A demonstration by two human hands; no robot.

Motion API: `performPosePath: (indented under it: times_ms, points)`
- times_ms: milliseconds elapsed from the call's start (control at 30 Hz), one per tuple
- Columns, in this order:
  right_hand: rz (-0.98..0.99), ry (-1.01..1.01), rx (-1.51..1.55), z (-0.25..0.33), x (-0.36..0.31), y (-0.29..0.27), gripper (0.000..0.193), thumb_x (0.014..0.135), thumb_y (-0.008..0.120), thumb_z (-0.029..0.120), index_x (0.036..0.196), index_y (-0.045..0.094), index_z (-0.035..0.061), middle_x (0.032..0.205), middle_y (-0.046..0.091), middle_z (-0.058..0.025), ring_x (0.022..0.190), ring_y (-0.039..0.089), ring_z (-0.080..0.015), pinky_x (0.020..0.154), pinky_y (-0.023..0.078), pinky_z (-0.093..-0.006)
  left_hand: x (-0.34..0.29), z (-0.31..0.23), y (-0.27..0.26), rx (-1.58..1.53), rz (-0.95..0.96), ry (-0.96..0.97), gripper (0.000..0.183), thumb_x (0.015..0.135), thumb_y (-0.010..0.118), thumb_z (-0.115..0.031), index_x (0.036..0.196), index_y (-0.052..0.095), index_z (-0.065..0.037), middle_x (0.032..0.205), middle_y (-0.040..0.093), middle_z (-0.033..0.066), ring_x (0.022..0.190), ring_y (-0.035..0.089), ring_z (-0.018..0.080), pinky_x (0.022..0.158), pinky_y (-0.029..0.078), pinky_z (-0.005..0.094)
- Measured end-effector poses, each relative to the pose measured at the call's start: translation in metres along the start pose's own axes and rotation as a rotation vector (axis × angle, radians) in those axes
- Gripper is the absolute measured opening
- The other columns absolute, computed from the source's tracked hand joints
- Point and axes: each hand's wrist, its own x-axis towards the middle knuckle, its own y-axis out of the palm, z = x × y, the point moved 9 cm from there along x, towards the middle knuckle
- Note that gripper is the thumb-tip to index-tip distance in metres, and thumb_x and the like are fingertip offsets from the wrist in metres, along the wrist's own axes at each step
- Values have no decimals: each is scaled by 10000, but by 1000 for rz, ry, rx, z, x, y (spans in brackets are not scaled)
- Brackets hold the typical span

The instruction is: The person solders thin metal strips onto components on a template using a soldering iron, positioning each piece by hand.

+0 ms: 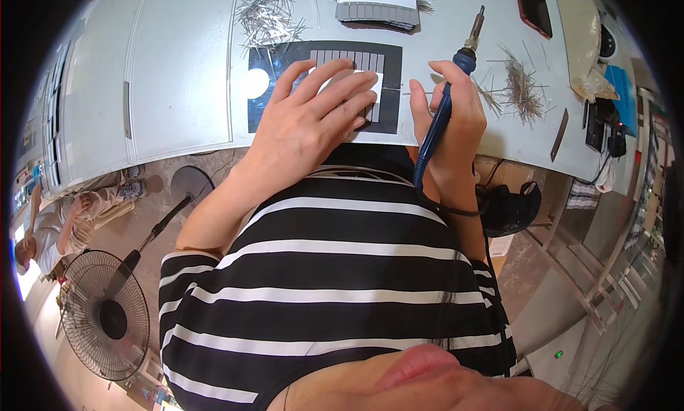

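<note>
My right hand (457,119) is wrapped around the dark blue handle of a soldering iron (439,124), its metal tip pointing up and away from me. My left hand (308,119) lies with outstretched fingers over a row of narrow grey strips (345,55) and a white card (377,90). These rest on a black rectangular mat (285,52) near the table's front edge. The fingers and palm hide part of the strips and card. A few thin wires stick out toward my right hand from the mat's right side.
Loose thin metal strips are heaped at far left (269,15) and right (526,90) on the pale table (182,69). A stack of grey plates (377,13) stands at the back, a phone (534,8) far right. A fan (112,318) and another person (71,218) are at left.
</note>
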Motion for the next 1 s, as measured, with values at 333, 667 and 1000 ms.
performPosePath:
  times_ms: [333, 667, 1000]
  points:
    - [-138, 110, 336, -15, -16, -43, 693, 994, 384, 598, 1316, 432, -14, 721, 607, -62, 574, 489, -108, 546, 376, -241, -7, 3, 4, -58, -55, -6, 318, 824, 708, -142, 1131, 653, -80, 1252, 616, 35, 1191, 550, 237, 1028, 380, 429]
    - [-27, 222, 658, -12, -17, -62, 278, 769, 575, -124, 999, 479, 0, 795, 524, -97, 693, 458, -131, 640, 395, -276, -11, 4, 3, -33, -104, 1, 269, 831, 715, -166, 1090, 673, -106, 1212, 637, 6, 1157, 571, 218, 1028, 369, 427]
    - [-127, 404, 763, -1, -10, -48, 95, 779, 535, -75, 785, 476, -1, 656, 460, -55, 632, 419, -132, 634, 355, -280, -11, 4, 1, -45, -111, -7, 267, 825, 720, -162, 1083, 681, -106, 1202, 642, 10, 1147, 577, 220, 1016, 379, 433]
